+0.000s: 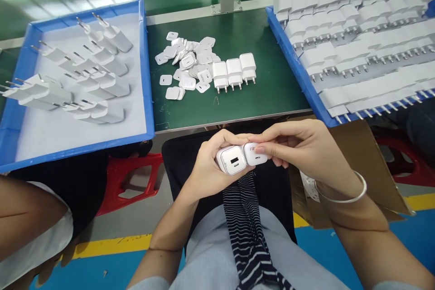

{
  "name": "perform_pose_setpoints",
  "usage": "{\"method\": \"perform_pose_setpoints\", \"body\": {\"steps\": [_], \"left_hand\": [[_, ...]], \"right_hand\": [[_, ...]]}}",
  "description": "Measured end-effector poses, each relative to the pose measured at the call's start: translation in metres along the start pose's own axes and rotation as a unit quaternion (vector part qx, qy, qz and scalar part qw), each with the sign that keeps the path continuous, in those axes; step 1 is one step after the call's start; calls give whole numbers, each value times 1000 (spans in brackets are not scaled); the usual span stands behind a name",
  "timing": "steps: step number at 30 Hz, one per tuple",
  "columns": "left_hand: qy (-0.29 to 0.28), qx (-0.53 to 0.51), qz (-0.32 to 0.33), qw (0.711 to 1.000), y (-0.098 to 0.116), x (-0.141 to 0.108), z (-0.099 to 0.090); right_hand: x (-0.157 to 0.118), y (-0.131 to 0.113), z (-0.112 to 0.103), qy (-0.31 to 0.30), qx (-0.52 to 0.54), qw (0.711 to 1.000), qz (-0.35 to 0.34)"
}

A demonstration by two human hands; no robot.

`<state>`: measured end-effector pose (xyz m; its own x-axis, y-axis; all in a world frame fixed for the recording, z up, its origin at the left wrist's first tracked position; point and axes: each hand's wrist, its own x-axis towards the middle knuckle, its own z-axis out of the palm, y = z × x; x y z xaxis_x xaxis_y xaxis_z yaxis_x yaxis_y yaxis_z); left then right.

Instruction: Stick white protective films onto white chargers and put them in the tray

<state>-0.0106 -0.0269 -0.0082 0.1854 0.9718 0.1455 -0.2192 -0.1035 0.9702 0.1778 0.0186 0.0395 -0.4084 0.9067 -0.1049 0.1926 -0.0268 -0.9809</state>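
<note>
Over my lap, my left hand (pixel 214 156) is wrapped round a white charger (pixel 234 160), whose end with a dark rectangular port faces me. Beside it, touching, is a small white face plate (pixel 255 154) with a slot and partly covered grey lettering. My right hand (pixel 295 147) pinches that plate, thumb on its front. Whether a second charger body sits behind the plate is hidden. On the green table beyond, a heap of similar plates (pixel 187 61) lies next to three white chargers (pixel 234 72) with their pins towards me.
On the left, a blue tray (pixel 148 77) holds several chargers, pins up. Another blue tray (pixel 295 70) at right carries rows of chargers. The table's front edge (pixel 234 120) runs beyond my hands. A co-worker's arm (pixel 27 217), red stools (pixel 136 176) and a cardboard box (pixel 363 167) are nearby.
</note>
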Motion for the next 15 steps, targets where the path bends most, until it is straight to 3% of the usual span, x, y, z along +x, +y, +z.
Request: {"method": "perform_pose_setpoints", "body": {"steps": [15], "left_hand": [[-2, 12, -8, 1000, -2, 0, -2]], "right_hand": [[3, 2, -5, -50, -18, 998, 31]]}}
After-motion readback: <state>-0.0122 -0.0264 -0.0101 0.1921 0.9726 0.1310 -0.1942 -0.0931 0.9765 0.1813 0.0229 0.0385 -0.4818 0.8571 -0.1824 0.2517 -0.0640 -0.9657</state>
